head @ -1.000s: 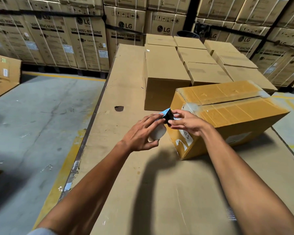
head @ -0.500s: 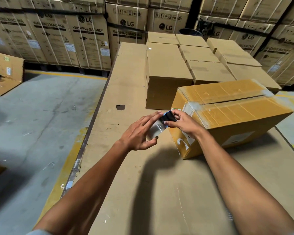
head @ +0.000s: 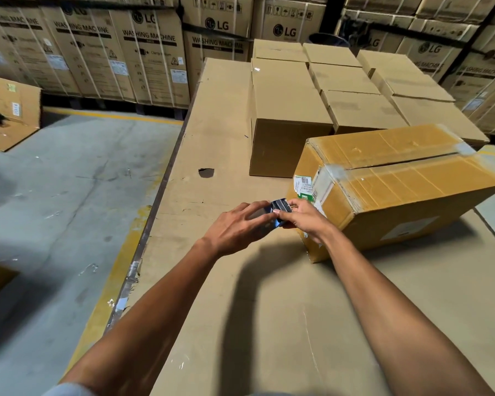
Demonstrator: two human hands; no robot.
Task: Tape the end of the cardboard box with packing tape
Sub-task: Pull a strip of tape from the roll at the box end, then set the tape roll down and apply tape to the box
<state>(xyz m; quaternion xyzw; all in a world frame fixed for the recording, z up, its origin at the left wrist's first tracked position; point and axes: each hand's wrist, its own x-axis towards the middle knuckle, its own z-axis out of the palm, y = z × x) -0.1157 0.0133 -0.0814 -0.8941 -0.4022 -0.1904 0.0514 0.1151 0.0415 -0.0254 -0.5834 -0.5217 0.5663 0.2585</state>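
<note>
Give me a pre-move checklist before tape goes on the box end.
1. Both hands on the dispenser: ok, left hand and right hand both grip it.
2. Dispenser at the box end: ok, it sits beside the near end.
3. Free tape end ready: cannot tell, hidden by fingers.
4. Top seam taped: ok, clear tape runs along it.
5. Box flat on the table: ok.
</note>
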